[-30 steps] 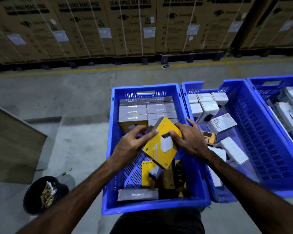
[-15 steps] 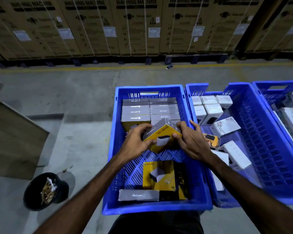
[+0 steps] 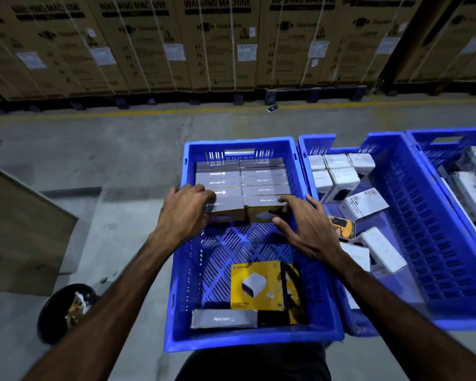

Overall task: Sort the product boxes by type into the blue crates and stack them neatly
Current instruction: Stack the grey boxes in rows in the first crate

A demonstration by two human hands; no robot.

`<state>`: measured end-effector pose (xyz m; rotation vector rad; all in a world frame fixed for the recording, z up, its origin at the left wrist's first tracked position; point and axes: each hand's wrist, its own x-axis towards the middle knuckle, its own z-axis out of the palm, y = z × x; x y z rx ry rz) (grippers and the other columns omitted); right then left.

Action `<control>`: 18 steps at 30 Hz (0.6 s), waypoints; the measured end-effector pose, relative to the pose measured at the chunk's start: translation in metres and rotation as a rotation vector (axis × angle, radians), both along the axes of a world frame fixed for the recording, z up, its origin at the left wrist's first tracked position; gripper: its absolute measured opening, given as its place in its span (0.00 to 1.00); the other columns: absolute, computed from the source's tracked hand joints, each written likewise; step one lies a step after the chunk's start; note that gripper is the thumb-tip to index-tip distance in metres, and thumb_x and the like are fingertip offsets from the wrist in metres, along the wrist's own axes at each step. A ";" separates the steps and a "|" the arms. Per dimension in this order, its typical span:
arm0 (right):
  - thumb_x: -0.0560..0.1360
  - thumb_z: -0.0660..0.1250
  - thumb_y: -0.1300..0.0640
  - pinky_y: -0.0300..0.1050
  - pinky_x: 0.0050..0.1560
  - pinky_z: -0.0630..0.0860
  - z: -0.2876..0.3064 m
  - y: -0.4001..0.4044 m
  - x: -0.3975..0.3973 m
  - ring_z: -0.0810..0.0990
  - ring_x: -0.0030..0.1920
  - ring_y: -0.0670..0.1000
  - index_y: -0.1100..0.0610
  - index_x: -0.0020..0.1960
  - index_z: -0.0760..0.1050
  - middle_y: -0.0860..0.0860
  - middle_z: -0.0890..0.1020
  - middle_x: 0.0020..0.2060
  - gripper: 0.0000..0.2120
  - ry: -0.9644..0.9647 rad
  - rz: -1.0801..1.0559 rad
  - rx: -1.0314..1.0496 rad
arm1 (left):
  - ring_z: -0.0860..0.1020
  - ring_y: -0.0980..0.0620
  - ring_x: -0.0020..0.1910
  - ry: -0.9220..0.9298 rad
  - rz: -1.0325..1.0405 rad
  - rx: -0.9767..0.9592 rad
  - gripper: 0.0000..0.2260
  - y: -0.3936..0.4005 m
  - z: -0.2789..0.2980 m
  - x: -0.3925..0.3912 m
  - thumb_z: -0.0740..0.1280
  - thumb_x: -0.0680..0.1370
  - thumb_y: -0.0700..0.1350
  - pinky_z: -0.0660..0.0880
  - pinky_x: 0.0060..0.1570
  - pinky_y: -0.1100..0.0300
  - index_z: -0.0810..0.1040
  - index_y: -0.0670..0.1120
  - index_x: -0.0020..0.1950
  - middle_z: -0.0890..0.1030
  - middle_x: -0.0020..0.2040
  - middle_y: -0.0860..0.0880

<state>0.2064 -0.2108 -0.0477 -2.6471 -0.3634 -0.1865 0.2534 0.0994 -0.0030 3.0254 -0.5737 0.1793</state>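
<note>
A blue crate right in front of me holds two rows of charger boxes standing on edge at its far end, grey sides up. The front right box of those rows stands upright, and my right hand pinches its right end, thumb on the front face, index finger on top. Fingers of my left hand rest spread over the front left box. At the near end lie a yellow charger box face up and another box on its side.
A second blue crate to the right holds white boxes and a yellow item. A third crate sits at the far right. A black bin, a cardboard sheet and washing machine cartons surround the spot.
The yellow box that both hands held tilted above the crate has gone forward and down into the front of the right row. My left hand has moved onto the neighbouring box.
</note>
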 end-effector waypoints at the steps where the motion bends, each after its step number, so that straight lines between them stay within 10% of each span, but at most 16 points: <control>1: 0.82 0.49 0.29 0.56 0.77 0.62 0.000 0.000 0.000 0.80 0.59 0.47 0.49 0.70 0.70 0.42 0.81 0.51 0.30 -0.002 -0.003 -0.001 | 0.81 0.44 0.53 -0.013 0.002 0.015 0.14 -0.001 -0.002 0.004 0.75 0.73 0.52 0.71 0.49 0.50 0.82 0.54 0.58 0.83 0.52 0.51; 10: 0.82 0.50 0.30 0.54 0.78 0.61 -0.004 0.000 0.001 0.80 0.58 0.48 0.49 0.68 0.71 0.45 0.82 0.53 0.28 -0.011 -0.016 -0.039 | 0.78 0.42 0.57 0.071 0.029 0.189 0.30 -0.020 -0.019 0.042 0.73 0.69 0.72 0.71 0.52 0.49 0.83 0.49 0.56 0.80 0.56 0.47; 18: 0.82 0.50 0.29 0.56 0.78 0.61 -0.004 0.001 0.000 0.79 0.56 0.48 0.49 0.65 0.72 0.44 0.80 0.51 0.28 -0.024 -0.026 -0.036 | 0.82 0.35 0.54 0.224 0.141 -0.032 0.26 -0.040 -0.042 0.032 0.81 0.71 0.55 0.78 0.44 0.45 0.73 0.44 0.59 0.81 0.58 0.42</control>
